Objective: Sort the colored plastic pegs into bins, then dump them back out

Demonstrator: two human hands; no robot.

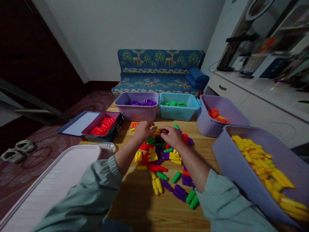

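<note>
My left hand (144, 130) is over the far side of a loose pile of coloured plastic building pieces, palm down, with its thumb and fingers a little apart. My right hand (172, 136) is close to its right, fingers curled together over the pile; what they hold, if anything, is hidden. A yellow piece (156, 132) shows in the gap between both hands. Below them the pile mixes red pieces (156, 168), green pieces (176, 177), purple pieces (180, 192) and more yellow pieces (156, 186). A few orange pieces (134, 124) lie left of my left hand.
Around the wooden table (135, 206) stand a pink-purple bin (137, 114) of purple pieces, a turquoise bin (178, 112) of green, a lilac bin (207, 125) of orange, a larger bin (231, 164) of yellow, and a hinged box (101, 138) of red. A pale lid (62, 174) lies left.
</note>
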